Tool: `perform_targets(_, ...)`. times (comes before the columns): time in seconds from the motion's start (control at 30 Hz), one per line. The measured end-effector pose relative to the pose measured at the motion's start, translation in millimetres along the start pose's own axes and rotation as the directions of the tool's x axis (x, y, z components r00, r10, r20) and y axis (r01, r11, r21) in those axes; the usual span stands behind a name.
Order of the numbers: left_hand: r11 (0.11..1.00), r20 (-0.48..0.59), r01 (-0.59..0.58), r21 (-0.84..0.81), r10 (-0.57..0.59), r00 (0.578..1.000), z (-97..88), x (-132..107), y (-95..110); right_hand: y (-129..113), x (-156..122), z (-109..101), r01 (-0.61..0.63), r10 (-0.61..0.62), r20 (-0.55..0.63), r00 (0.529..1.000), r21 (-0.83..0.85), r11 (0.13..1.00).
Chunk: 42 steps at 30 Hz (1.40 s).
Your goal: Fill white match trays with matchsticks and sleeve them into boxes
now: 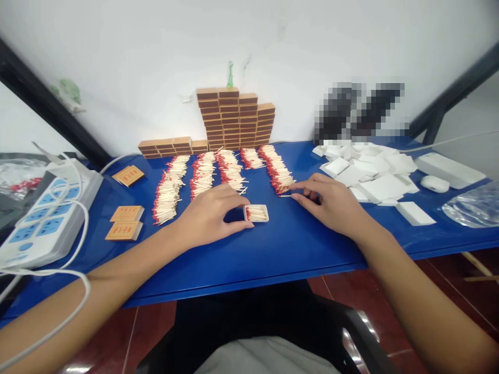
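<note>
A small white matchbox tray (256, 219) holding red-tipped matches (257, 213) rests on the blue table. My left hand (212, 215) is closed on its left end, thumb at the near side and fingers at the far side. My right hand (331, 202) is at the near end of the rightmost row of matches (277, 169). Its index fingertip touches that row, while the thumb lies a little apart from it, by the end of a single match (285, 196). Nothing is visibly gripped between them. More rows of matches (170, 189) lie to the left.
Brown matchboxes (234, 122) are stacked against the wall. Orange-labelled boxes (123, 231) lie at left, near a white power strip (50, 208) with cables. At right are a heap of white trays (374, 171), an earbud case (434, 184) and a plastic bag (473, 205).
</note>
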<state>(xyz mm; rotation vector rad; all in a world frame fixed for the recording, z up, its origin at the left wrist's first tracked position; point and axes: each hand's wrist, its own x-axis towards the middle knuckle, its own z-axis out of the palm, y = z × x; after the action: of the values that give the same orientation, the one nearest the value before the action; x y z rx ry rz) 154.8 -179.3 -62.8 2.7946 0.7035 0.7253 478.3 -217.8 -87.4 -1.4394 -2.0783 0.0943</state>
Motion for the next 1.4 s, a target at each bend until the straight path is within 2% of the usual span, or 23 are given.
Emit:
perform_targets(0.27,1.0,-0.02,-0.02,-0.014,0.02,1.0,0.9,1,-1,2,1,1,-0.005,0.006,-0.006,1.0,0.025,1.0)
perform_targets(0.7,1.0,-0.022,-0.018,-0.018,0.017,1.0,1.0,0,-1,7,-2,-4,-0.156,0.15,0.071,0.986,0.088,0.984)
perform_targets(0.93,1.0,-0.004,-0.012,-0.022,0.012,1.0,0.1,0,-1,5,-4,-6,-0.21,0.205,0.061,0.977,0.096,0.973)
perform_targets(1.27,1.0,0.006,-0.02,-0.021,0.021,1.0,0.5,0,-1,1,-6,-7,-0.149,0.137,0.09,0.986,0.147,0.978)
perform_targets(1.4,0.999,-0.006,-0.033,-0.025,0.033,0.999,0.2,0,-1,3,-8,-9,-0.18,0.164,0.102,0.981,0.165,0.97)
